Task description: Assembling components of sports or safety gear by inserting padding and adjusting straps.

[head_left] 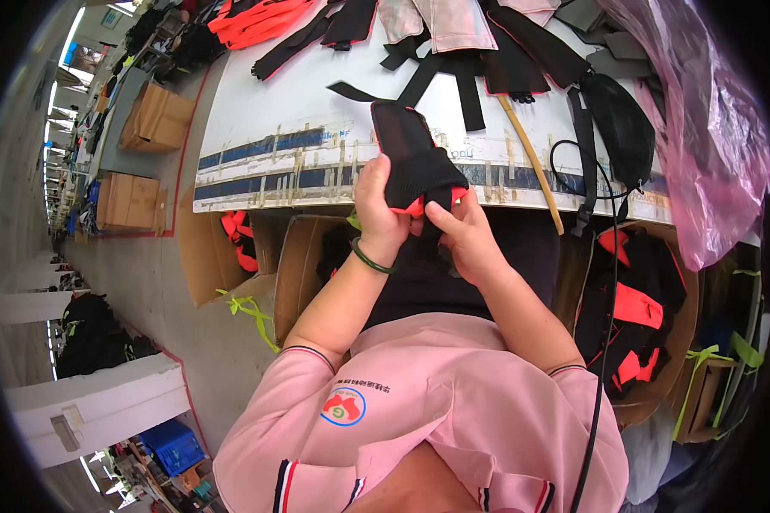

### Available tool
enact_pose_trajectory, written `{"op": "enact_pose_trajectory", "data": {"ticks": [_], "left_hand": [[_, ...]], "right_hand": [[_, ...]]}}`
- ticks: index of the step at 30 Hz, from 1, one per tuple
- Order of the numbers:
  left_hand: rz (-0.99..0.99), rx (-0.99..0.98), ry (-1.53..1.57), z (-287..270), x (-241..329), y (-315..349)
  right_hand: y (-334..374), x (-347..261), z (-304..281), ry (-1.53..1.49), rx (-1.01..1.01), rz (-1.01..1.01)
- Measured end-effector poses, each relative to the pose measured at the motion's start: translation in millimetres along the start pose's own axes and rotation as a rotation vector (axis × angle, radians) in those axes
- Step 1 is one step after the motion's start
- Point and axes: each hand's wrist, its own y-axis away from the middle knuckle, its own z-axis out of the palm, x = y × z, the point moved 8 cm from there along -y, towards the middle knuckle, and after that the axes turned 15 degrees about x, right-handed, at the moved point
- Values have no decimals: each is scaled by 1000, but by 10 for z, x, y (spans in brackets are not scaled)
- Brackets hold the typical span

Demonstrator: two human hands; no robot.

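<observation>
Fabric piece, gripped by left hand and right hand, appears mid-fold; next move likely needs steady tension.

1. Across the upper middle of the frame you have a white worktable, its near edge worn and banded in dark blue.
2. To your left runs a smooth grey floor, marked with a thin red line.
3. In the upper left you see a grey-topped table, with one brown carton beside it and a second carton lower down.
4. At the lower left you have a long white table, and past it a blue crate.
5. Bright strip lights line your far left, bent by the lens.
</observation>
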Motion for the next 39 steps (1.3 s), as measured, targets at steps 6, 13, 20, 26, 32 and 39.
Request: {"op": "enact_pose_trajectory", "data": {"ticks": [6, 13, 20, 26, 32, 39], "left_hand": [[1095, -407, -1107, 699, 442, 336], [-340, -218, -375, 401, -238, 303], [-227, -263, -354, 444, -58, 132], [232, -180, -682, 396, 214, -270], [968, 204, -996, 456, 1004, -638], [992, 335, -1158, 117, 1707, -1136]], "right_hand": [[-20, -351, -94, 407, 125, -733], [180, -457, 94, 624, 99, -903], [217, -478, 195, 899, 122, -1042], [13, -393, 150, 1132, 199, -737], [-57, -263, 284, 1054, 56, -574], [81, 41, 407, 945, -125, -312]]}}
